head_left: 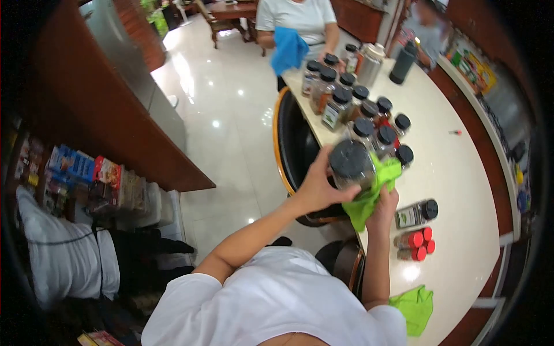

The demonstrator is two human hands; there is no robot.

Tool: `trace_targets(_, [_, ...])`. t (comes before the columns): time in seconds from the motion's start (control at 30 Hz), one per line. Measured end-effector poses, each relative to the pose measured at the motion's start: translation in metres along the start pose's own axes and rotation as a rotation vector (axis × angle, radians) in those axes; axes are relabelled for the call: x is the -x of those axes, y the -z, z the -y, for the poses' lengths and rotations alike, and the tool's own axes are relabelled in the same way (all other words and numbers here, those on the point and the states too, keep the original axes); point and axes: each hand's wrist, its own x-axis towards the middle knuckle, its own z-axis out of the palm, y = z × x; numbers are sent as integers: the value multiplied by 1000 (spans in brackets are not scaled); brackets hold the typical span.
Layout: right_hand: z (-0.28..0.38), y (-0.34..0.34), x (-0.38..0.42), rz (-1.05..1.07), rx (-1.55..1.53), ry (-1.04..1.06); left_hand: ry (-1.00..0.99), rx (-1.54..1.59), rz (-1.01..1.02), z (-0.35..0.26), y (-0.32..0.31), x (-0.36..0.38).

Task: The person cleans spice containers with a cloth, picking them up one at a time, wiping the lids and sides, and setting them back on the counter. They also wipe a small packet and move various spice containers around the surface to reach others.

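Note:
Above the counter's near edge, my left hand is wrapped round a clear spice jar with a wide black lid. My right hand grips a bright green cloth, which lies against the jar's right side. The jar's contents are mostly hidden by my fingers and the cloth. Just beyond it stand several black-lidded spice jars in a cluster. Right of my right hand, another spice jar lies on its side, with small red-capped bottles lying beside it.
A second green cloth lies on the pale counter. A grey bottle and a dark bottle stand at the far end. One person there holds a blue cloth. Black chairs stand against the counter.

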Motion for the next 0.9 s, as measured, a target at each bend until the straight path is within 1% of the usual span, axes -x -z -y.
trace_targets(0.07, [5,-7,10,66,195,141,94,279,-12,9,-2,-10])
trace_targets(0.1, [2,-8,14,156,363,244,168,285,6,11,-1,-13])
trace_targets(0.13, [-1,-10,15,251,532,343,246,415,16,19,-2,-16])
trace_targets(0.2, [17,-28,10,227,1027,879,255,347,111,20,-4,-20])
trace_targets(0.23, [27,-34,7,200,1044,870,133,207,234,21,0,-21])
trace_targets(0.27, [36,-38,5,286,941,762,112,140,309,33,1,-19])
trace_targets(0.3, [42,-39,0,369,831,652,167,111,397,41,-2,-15])
trace_targets(0.33, [48,-37,-10,411,864,665,217,77,484,40,-6,-13])
trace_targets(0.37, [62,-42,-10,468,835,419,368,182,517,37,-9,-10])
trace_targets(0.4, [75,-47,-8,523,794,176,368,187,525,35,-10,-11])
trace_targets(0.43, [73,-43,-10,516,797,177,368,169,580,34,-9,-13])
trace_targets(0.47, [67,-36,-14,479,581,111,365,151,636,33,-7,-15])
trace_targets(0.5, [59,-28,-17,439,367,47,449,258,613,42,-4,-14])
trace_targets(0.53, [44,-17,-17,427,374,47,450,267,623,39,-2,-17])
trace_targets(0.6, [12,10,-6,156,396,234,505,365,630,31,0,-26])
trace_targets(0.63, [1,9,6,96,282,179,450,420,623,38,2,-28])
trace_targets(0.67, [-10,7,18,35,164,124,453,510,614,47,1,-30])
trace_targets(0.7, [-29,24,21,180,333,160,486,604,604,53,0,-32])
trace_targets(0.73, [-22,11,39,119,212,124,519,697,594,57,-1,-33])
trace_targets(0.8, [-24,21,51,125,302,134,526,749,587,63,-12,-31])
trace_targets(0.83, [-23,26,56,113,267,154,525,794,565,65,-18,-30])
trace_targets(0.87, [-19,30,59,91,271,158,535,802,584,66,-23,-31])
trace_targets(0.9, [-15,33,61,161,416,271,605,891,578,66,-28,-31])
